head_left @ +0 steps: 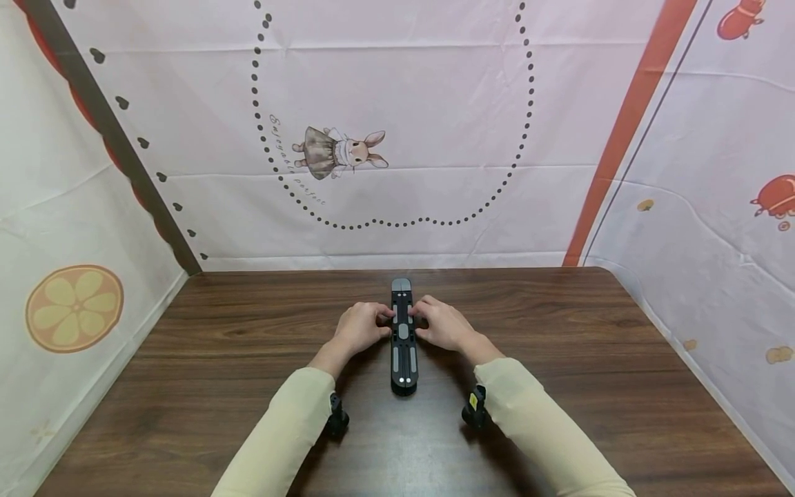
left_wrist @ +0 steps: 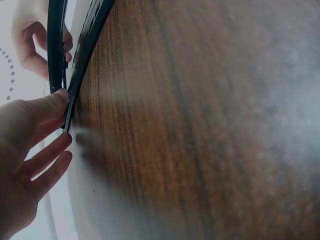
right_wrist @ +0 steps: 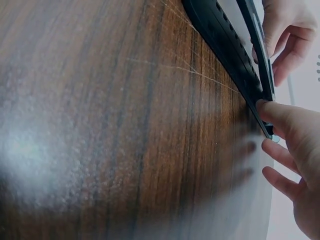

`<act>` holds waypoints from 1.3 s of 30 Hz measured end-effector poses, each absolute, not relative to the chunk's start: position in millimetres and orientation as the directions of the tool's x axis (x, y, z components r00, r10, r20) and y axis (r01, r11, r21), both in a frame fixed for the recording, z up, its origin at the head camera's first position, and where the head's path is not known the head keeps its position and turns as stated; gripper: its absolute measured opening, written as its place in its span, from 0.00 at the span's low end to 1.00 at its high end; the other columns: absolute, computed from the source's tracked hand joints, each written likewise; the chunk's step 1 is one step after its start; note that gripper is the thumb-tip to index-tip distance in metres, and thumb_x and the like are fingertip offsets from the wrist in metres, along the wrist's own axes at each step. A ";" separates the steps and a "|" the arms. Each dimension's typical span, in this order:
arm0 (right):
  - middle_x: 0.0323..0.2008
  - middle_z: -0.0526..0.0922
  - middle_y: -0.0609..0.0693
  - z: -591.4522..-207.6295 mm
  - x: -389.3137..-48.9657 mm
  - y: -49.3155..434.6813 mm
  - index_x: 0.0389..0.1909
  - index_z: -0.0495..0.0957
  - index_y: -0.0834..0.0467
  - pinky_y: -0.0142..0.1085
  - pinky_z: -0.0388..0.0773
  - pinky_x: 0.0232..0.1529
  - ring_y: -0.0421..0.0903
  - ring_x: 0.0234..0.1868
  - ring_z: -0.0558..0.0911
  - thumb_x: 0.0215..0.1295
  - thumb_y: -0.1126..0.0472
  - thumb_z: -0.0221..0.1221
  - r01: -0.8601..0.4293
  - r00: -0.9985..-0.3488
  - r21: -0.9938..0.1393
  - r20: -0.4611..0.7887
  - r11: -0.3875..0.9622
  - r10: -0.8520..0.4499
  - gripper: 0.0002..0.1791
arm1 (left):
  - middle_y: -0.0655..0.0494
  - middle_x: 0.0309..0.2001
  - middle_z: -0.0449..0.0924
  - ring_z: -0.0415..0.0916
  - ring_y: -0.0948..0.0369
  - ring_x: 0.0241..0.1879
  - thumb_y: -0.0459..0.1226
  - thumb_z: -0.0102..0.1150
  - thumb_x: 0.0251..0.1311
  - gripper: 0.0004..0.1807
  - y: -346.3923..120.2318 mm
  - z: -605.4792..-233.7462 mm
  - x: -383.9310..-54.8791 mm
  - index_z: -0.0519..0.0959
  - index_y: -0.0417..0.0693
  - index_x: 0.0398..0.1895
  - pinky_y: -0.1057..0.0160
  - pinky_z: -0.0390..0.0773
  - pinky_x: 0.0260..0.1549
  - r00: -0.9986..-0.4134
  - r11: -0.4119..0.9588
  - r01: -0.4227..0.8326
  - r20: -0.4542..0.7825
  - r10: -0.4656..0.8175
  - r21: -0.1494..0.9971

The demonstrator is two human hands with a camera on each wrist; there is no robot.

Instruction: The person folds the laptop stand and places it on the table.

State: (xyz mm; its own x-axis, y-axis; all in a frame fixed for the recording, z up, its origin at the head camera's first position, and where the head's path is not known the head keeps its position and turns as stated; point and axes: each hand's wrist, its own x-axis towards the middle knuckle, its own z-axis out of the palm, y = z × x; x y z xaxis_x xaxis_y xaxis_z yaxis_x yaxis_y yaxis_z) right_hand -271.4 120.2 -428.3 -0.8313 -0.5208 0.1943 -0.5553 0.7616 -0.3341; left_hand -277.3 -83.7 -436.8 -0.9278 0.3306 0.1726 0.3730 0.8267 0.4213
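A long black folding laptop stand [head_left: 404,369] with grey pads and rounded ends points away from me on the table. From the side, in the left wrist view, its upper bar [left_wrist: 56,40] stands a little apart from the lower bar [left_wrist: 90,42], and they meet toward the far end. My left hand [head_left: 362,326] pinches its left edge between thumb and fingers, the other fingers spread below. On the opposite edge my right hand [head_left: 442,324] pinches it likewise, with two fingers extended in the right wrist view. The fingertips behind the bars are partly hidden.
The brown wooden table [head_left: 217,386] stretches around the stand. A white printed cloth [head_left: 435,110] hangs behind the table and along both sides. Black wrist cameras [head_left: 475,407] sit at the sleeves.
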 end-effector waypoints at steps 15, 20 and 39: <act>0.47 0.75 0.51 -426.0 -269.4 117.5 0.47 0.76 0.58 0.41 0.75 0.45 0.45 0.43 0.77 0.55 0.62 0.64 -0.562 -0.825 -0.317 0.159 0.764 -0.542 0.17 | 0.59 0.41 0.82 0.73 0.64 0.30 0.40 0.67 0.48 0.17 -84.3 -434.2 -275.2 0.82 0.54 0.44 0.62 0.73 0.29 -0.920 0.847 0.392 0.125 0.372 0.360; 0.49 0.76 0.52 -421.9 -269.5 118.8 0.49 0.77 0.58 0.42 0.74 0.48 0.46 0.46 0.77 0.57 0.62 0.62 -0.566 -0.820 -0.332 0.130 0.755 -0.557 0.18 | 0.58 0.46 0.81 0.76 0.63 0.39 0.41 0.65 0.51 0.17 -85.6 -431.1 -273.2 0.81 0.55 0.47 0.59 0.76 0.37 -0.921 0.841 0.381 0.085 0.379 0.384; 0.49 0.77 0.52 -424.7 -264.0 119.1 0.51 0.76 0.57 0.47 0.75 0.46 0.49 0.47 0.78 0.59 0.54 0.61 -0.584 -0.811 -0.277 0.162 0.763 -0.561 0.20 | 0.55 0.51 0.78 0.74 0.58 0.51 0.46 0.61 0.56 0.20 -84.0 -430.0 -266.9 0.78 0.51 0.51 0.55 0.74 0.48 -0.914 0.836 0.394 0.065 0.401 0.381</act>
State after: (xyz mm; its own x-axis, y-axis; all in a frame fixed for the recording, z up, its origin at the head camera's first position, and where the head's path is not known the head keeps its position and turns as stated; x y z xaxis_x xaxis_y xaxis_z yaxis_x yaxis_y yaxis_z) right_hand -264.0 119.1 -424.7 -0.8114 -0.5615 0.1623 -0.5836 0.7632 -0.2773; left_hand -266.9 -84.0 -430.0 -0.9136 0.4013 0.0651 0.3945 0.8361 0.3813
